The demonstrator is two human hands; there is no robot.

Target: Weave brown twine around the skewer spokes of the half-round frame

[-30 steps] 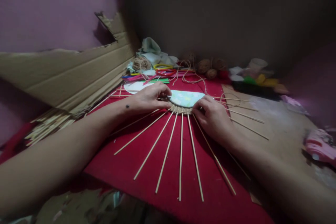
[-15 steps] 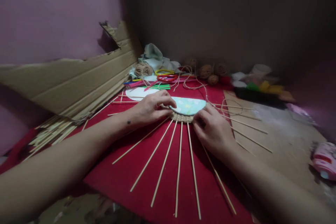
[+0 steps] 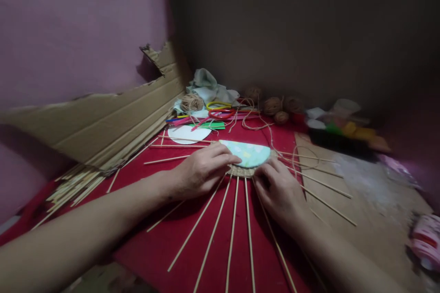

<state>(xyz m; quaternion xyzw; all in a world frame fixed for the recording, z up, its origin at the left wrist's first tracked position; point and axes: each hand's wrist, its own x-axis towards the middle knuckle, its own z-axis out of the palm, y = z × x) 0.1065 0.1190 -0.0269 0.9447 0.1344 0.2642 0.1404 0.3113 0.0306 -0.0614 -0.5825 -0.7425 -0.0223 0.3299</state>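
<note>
A light-blue patterned half-round piece (image 3: pixel 250 153) lies over a small woven base (image 3: pixel 242 172) of twisted cord. Thin wooden sticks (image 3: pixel 233 224) fan outward from the base on several sides. At its left side, my left hand (image 3: pixel 208 169) is closed, a fingertip pressing on the blue piece near its lower left edge. My right hand (image 3: pixel 280 187) pinches the right edge of the base beside the blue piece, its fingers curled and their tips partly hidden. Behind my left hand a white half-round piece (image 3: pixel 189 134) rests on the red cloth.
Red cloth (image 3: pixel 144 256) covers the table, with a brown board (image 3: pixel 360 192) at right. Torn cardboard (image 3: pixel 103 123) leans at left over a bundle of sticks (image 3: pixel 75 187). Scissors (image 3: pixel 222 112), twine balls (image 3: pixel 273 106) and crumpled fabric (image 3: pixel 206 84) lie at the back. Loose twine trails near my right hand.
The scene sits lower as the camera view has shifted. My left hand's finger has moved over onto the blue piece, which shows more of its left part. My right hand stays at the right edge.
</note>
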